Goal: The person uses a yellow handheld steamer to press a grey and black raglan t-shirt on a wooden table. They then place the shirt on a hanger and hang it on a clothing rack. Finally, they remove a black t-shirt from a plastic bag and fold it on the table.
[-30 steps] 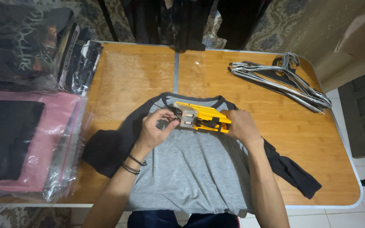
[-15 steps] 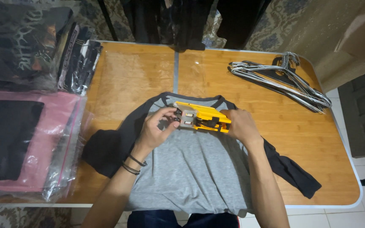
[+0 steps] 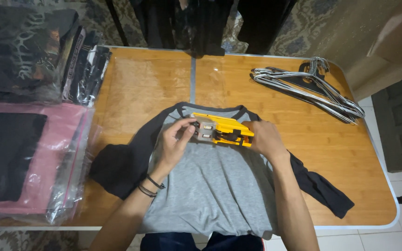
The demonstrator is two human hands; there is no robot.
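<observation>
I see both hands on a yellow tool (image 3: pixel 224 130) that rests across the chest of a grey shirt (image 3: pixel 210 186), just under its collar. My left hand (image 3: pixel 175 142) curls round the tool's grey end, thumb and fingers pinching it; the fingertips cover part of that end, so I cannot make out what they press. My right hand (image 3: pixel 266 139) wraps over the tool's other end and hides it. Two dark bands (image 3: pixel 152 186) sit on the left wrist.

The shirt lies flat under both hands, dark sleeves spread to either side; its hem is cut off at the table (image 3: pixel 136 93) edge nearest me. Beyond the right hand lies a bundle of wire hangers (image 3: pixel 312 90), too tangled to count. Out past the left hand sit bagged clothes (image 3: pixel 29 158), pink and black, partly cropped by the frame. Dark garments (image 3: pixel 187 23) hang beyond the table's far edge, hard to tell apart.
</observation>
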